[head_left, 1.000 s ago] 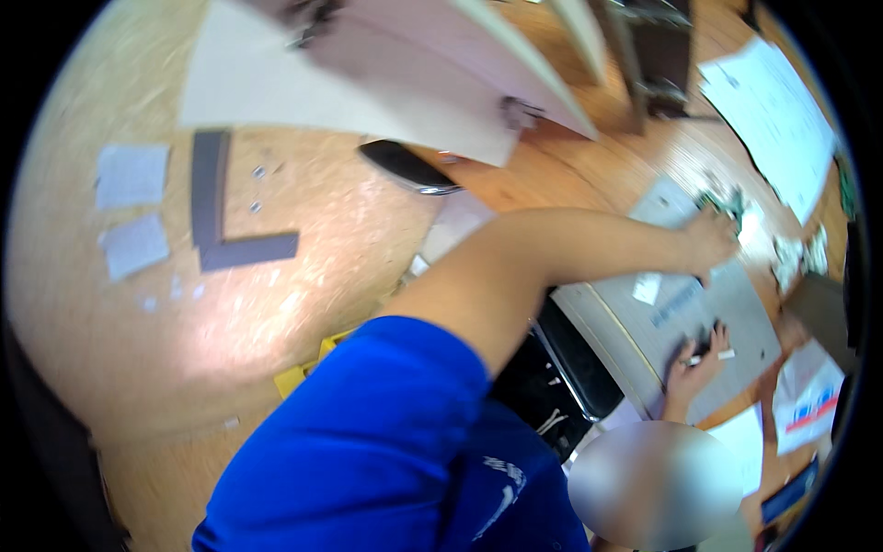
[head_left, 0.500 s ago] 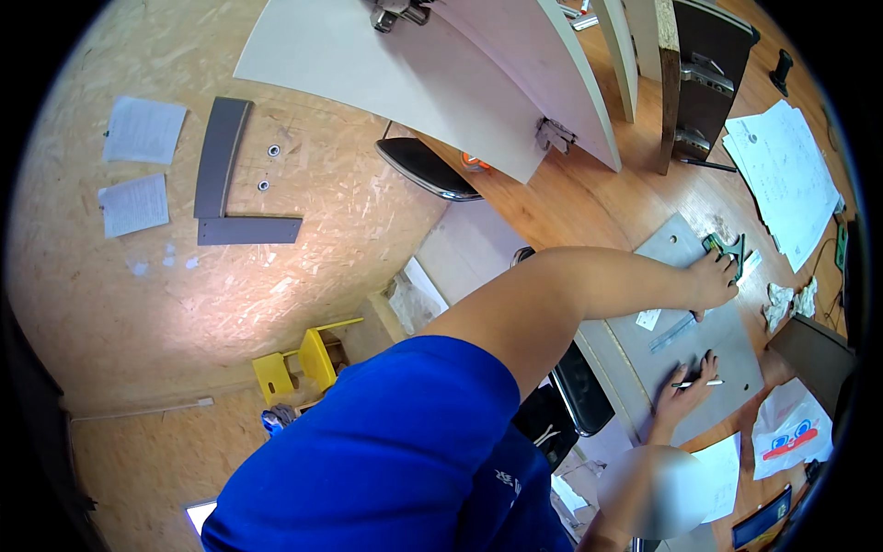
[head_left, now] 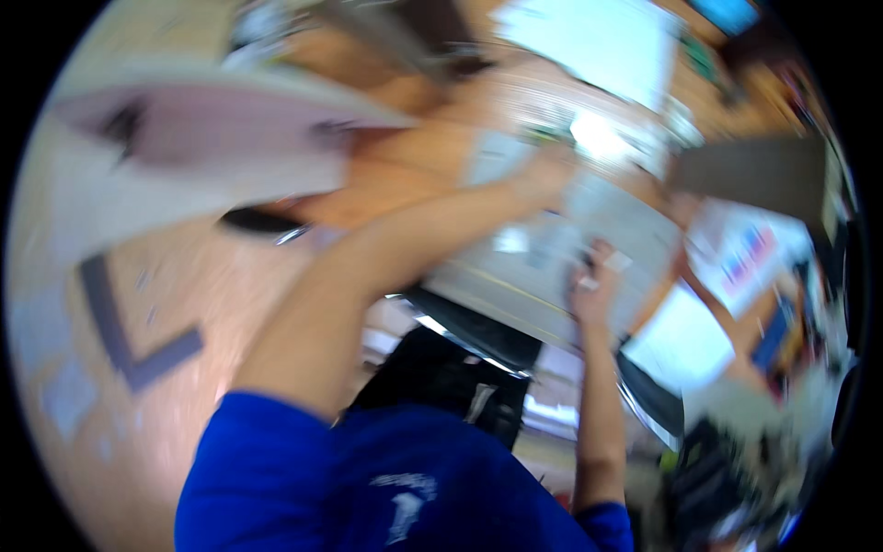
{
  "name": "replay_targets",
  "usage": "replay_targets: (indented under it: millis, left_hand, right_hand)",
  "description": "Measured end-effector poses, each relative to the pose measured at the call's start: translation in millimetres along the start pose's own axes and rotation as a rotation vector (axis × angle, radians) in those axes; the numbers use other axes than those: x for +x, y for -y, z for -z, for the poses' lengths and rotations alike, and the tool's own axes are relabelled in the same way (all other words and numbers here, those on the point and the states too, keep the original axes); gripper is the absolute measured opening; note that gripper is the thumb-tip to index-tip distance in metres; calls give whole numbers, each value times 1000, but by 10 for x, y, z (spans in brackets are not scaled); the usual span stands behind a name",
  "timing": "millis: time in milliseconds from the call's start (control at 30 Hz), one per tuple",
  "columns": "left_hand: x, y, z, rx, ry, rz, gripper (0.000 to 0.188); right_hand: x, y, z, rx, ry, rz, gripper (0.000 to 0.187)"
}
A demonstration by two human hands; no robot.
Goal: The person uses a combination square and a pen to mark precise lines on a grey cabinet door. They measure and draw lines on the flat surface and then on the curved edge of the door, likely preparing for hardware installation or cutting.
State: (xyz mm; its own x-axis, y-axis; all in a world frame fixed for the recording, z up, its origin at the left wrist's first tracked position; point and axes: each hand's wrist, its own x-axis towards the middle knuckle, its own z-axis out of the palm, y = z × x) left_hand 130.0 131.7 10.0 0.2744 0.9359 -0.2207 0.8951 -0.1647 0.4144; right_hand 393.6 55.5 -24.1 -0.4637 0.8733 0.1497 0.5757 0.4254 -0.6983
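The picture is smeared by motion. A grey flat board (head_left: 644, 225) lies on the wooden table before me. My left hand (head_left: 550, 173) reaches across to the board's far side, beside a blurred green tool (head_left: 544, 134); its fingers are too smeared to tell their grip. Nearer to me, my right hand (head_left: 591, 287) rests over the board with a slim white pen (head_left: 587, 283) among its curled fingers. Between the hands and the near edge, a small white label (head_left: 510, 240) lies on the board.
At left stands a large pale panel (head_left: 248, 120) with hinges. White sheets (head_left: 589, 41) lie at the far side. A brown panel (head_left: 754, 179), a printed plastic bag (head_left: 745, 253) and paper (head_left: 681, 340) are to the right. A black chair (head_left: 478, 336) stands at the near edge.
My view has swung toward the right, so the table and board appear further left and higher. Both hands remain over the board, the left one still by the green tool.
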Motion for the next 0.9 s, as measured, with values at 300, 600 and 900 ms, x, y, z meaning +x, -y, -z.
replay_targets:
  millis: [300,600,900]
  left_hand:
    - [-159,-270,303,168,53,70,104]
    - [-197,-254,310,175,78,83,108]
    - [-171,-237,306,149,60,76,106]
  right_hand:
    - [225,265,132,272,-163,107,41]
    - [215,297,54,190,-117,37,41]
    - [229,298,62,168,-150,53,35]
